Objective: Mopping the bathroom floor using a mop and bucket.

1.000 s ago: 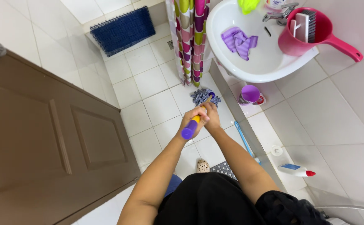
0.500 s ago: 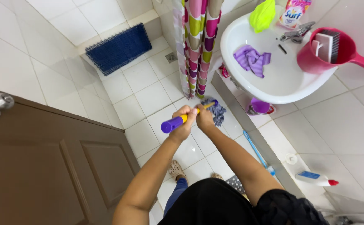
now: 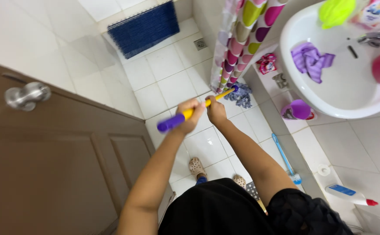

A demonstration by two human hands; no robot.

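1. While the person stands on the white tiled floor (image 3: 172,87) of a bathroom, both hands are wrapped around the yellow handle of a mop (image 3: 198,109).
2. The left hand (image 3: 190,115) grips the handle near its purple end cap, fingers curled tight around it.
3. The right hand (image 3: 216,111) is closed on the handle just beyond the left, further down the shaft; the two hands sit close together.
4. The mop slants away from the person, and its blue-grey string head (image 3: 242,95) rests on the tiles at the foot of the spotted shower curtain (image 3: 242,39).
5. A brown door (image 3: 46,165) with a round silver knob (image 3: 26,95) fills the left side.
6. A dark blue mat (image 3: 144,28) lies on the floor at the far end, well apart from the mop head.
7. To the right, a white sink (image 3: 338,87) holds a purple cloth (image 3: 312,61), and a silver tap (image 3: 379,37) sits at its back.
8. Below the sink stands a small purple cup (image 3: 299,109).
9. A blue long-handled brush (image 3: 285,159) lies along the wall's base, and a white bottle with a blue label and a red cap (image 3: 349,195) lies on its side nearer the person.
10. The person's feet in pale perforated clogs (image 3: 196,165) show between the arms.
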